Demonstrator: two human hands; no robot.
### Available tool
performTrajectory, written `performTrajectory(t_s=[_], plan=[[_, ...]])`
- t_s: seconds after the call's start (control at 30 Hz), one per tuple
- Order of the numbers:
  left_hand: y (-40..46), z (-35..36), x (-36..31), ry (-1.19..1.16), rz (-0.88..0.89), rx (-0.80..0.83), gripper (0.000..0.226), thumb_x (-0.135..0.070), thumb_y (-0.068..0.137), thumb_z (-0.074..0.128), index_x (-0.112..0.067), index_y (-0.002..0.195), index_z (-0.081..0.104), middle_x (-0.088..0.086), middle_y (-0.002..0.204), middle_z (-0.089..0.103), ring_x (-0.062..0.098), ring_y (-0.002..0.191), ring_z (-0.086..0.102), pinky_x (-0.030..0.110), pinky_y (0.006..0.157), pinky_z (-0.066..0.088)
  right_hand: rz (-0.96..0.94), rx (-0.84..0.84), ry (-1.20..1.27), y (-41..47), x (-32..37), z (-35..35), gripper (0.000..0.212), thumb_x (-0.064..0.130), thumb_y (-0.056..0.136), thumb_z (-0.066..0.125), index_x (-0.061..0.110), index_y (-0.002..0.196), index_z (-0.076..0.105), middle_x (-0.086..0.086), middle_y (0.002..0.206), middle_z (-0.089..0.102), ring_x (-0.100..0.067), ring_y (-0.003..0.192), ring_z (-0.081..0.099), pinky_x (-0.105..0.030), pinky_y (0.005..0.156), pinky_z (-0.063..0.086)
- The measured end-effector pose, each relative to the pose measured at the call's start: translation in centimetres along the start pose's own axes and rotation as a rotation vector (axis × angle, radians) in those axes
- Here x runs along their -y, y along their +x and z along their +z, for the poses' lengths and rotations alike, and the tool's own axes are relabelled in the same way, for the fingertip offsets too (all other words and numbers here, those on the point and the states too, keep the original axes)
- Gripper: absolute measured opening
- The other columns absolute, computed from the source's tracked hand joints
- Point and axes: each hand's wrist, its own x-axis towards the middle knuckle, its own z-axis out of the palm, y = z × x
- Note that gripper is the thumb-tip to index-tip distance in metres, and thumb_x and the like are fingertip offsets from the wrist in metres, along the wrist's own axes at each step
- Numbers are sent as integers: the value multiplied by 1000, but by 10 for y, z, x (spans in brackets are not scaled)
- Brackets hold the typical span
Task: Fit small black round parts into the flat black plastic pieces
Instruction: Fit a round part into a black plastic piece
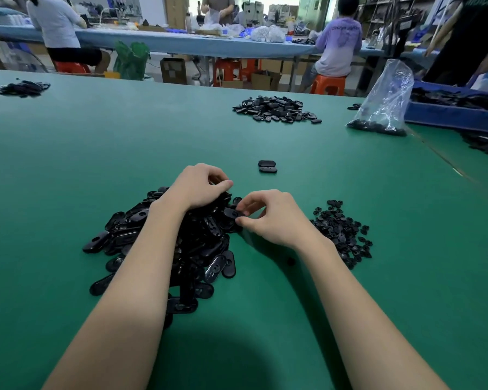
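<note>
Flat black plastic pieces (pixel 164 249) lie heaped on the green table (pixel 96 153), under and to the left of both hands. The left hand (pixel 200 187) rests on the far top of this heap with its fingers curled down into the pieces; whether it grips one cannot be told, since the fingertips are hidden among them. The right hand (pixel 268 218), just right of the heap's edge, pinches a single flat piece (pixel 233 213) between thumb and forefinger, its other fingers curled loosely. That piece sticks out leftward from the fingertips, touching or nearly touching the heap.

Small black round parts (pixel 341 232) are spread in a low pile just right of the right wrist. One stray round part (pixel 291 261) lies on the table beneath the right forearm.

Beyond the left hand, a little to its right, two flat pieces (pixel 267 166) lie side by side on their own. Farther out past both hands sits another pile of black pieces (pixel 276 109). Far to the right of it stands a clear plastic bag (pixel 383 99) with black parts at its bottom, beside a blue tray (pixel 451 114). A third dark pile (pixel 19 88) lies far off to the left.
</note>
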Motion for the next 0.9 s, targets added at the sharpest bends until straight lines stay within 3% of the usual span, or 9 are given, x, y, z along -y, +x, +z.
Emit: performTrajectory(t_s=[0.1,0.17,0.3,0.4,0.5,0.6,0.67,0.8,0.9], plan=[[-1,-7,-10,-41,21,-1,6,-36,91,67,-35,87,71,-12,90,72,1,83,64,20,81,48,-5,2,2,-1,-1,-3,12,33,85,79,31,96,74,16,86,72,7,63,57,-23,76,49],[-4,-7,-21,-81,60,-26,7,-34,92,66,-32,90,73,-13,89,72,-1,84,64,7,72,42,11,2,0,-1,-2,-5,13,35,85,78,32,97,74,16,86,72,7,63,58,-23,74,47],[-13,2,-43,-156,140,-44,11,-28,93,66,-23,95,76,-10,90,73,3,83,66,-4,66,37,96,-76,-19,-3,-8,-16,14,41,85,75,35,97,73,19,86,73,-5,78,65,-33,83,55],[-17,9,-52,-214,174,-15,8,-26,92,68,-25,94,75,-14,88,73,-5,80,65,-2,66,38,138,-159,-17,-5,-14,-28,11,39,86,76,35,96,73,18,87,73,-10,81,66,-36,83,56],[-18,14,-54,-256,153,53,8,-26,90,69,-31,94,74,-17,90,74,-5,78,66,3,67,42,143,-211,46,-6,-19,-37,12,37,85,78,36,96,74,17,86,73,-2,69,62,-30,73,53],[-20,20,-56,-422,101,141,14,-16,90,70,-26,98,75,-8,96,77,13,91,73,26,88,56,147,-232,73,-8,-20,-41,14,38,84,79,36,97,74,18,86,73,3,64,59,-25,68,48],[-20,23,-58,-501,77,164,16,-9,89,69,-20,99,76,0,95,78,22,93,74,39,94,57,162,-224,59,-9,-20,-43,15,39,84,79,36,98,74,18,88,72,1,70,61,-28,72,51],[-20,29,-58,-473,48,136,16,-9,88,70,-22,93,78,-1,86,78,13,83,74,36,95,56,268,-175,-175,-12,-19,-51,17,45,86,69,39,101,69,23,97,71,-8,94,65,-30,80,47],[-20,30,-59,-477,6,115,16,-12,85,74,-26,92,79,-3,86,78,12,87,73,25,84,54,344,-140,-422,-13,-21,-60,24,39,88,65,36,112,68,11,116,70,-18,114,61,-31,86,45]])
